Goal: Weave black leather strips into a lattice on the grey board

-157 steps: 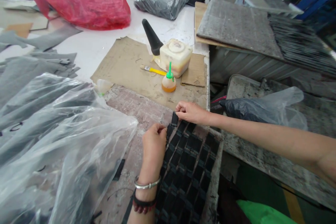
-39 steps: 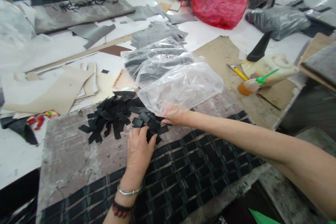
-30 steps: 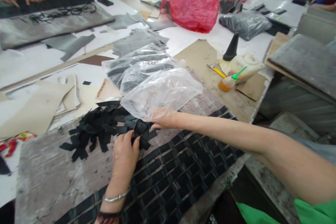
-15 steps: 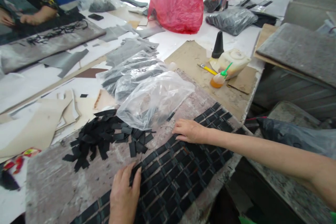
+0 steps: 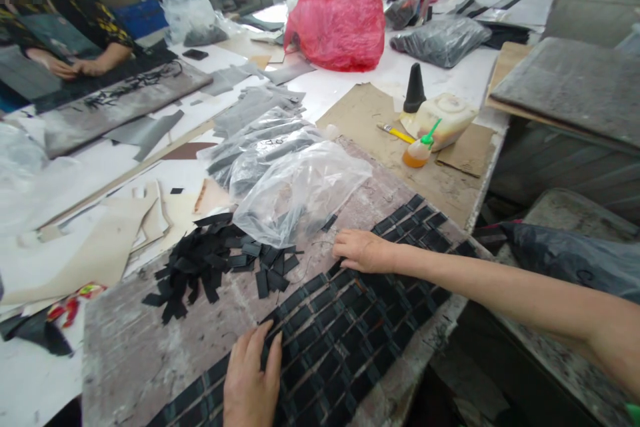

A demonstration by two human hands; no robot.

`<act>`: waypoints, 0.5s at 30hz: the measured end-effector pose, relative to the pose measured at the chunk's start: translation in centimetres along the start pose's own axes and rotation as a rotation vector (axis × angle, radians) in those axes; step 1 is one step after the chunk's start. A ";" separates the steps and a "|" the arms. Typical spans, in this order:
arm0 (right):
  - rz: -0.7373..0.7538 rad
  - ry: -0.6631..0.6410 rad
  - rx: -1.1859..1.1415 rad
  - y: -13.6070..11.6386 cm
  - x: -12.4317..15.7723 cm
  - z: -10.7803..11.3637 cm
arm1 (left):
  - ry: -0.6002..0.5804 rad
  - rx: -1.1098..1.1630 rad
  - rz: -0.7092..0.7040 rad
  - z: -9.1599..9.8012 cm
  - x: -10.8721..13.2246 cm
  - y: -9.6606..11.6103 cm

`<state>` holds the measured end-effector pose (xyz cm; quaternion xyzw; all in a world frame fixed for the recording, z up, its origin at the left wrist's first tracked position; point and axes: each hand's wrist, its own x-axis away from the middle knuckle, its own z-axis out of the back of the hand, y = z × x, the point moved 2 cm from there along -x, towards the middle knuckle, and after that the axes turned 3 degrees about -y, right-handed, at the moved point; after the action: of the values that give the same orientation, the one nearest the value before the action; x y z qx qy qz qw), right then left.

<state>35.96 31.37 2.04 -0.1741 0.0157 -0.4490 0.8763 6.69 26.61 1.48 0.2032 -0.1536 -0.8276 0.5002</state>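
Rows of small black strip pieces (image 5: 325,340) lie side by side in a grid across a worn grey board (image 5: 120,340). My left hand (image 5: 253,373) rests on the near part of the rows, its thumb and fingers apart at their upper edge. Farther along that edge, my right hand (image 5: 365,251) has its fingers bent down over a black piece, partly hidden under the fingertips. A loose pile of black pieces (image 5: 195,263) sits on the board beyond my left hand. Against it lies a clear plastic bag (image 5: 305,190).
Beyond the board are a glue bottle (image 5: 417,152) with a green nozzle, a yellow brush (image 5: 397,133), a black cone (image 5: 415,88) and a white jug (image 5: 445,117). A red plastic bag (image 5: 340,23) stands farther back. Another person (image 5: 75,33) works at the far left.
The view has shifted, so most things sit a little farther right and more of the other person shows. Both my hands keep about the same places on the black rows.
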 end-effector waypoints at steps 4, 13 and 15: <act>0.052 0.108 -0.118 -1.1 0.5 0.9 | -0.116 0.362 0.337 0.1 -0.4 1.8; 0.407 0.456 0.069 -7.0 1.8 3.5 | -0.275 1.531 1.041 0.1 -3.2 8.9; 0.426 0.452 0.084 -7.3 1.8 3.3 | -0.241 1.567 1.052 0.2 -3.4 8.9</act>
<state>31.93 27.01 7.70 -0.0264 0.2277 -0.2830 0.9313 14.84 25.57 6.34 0.2989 -0.7872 -0.1733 0.5108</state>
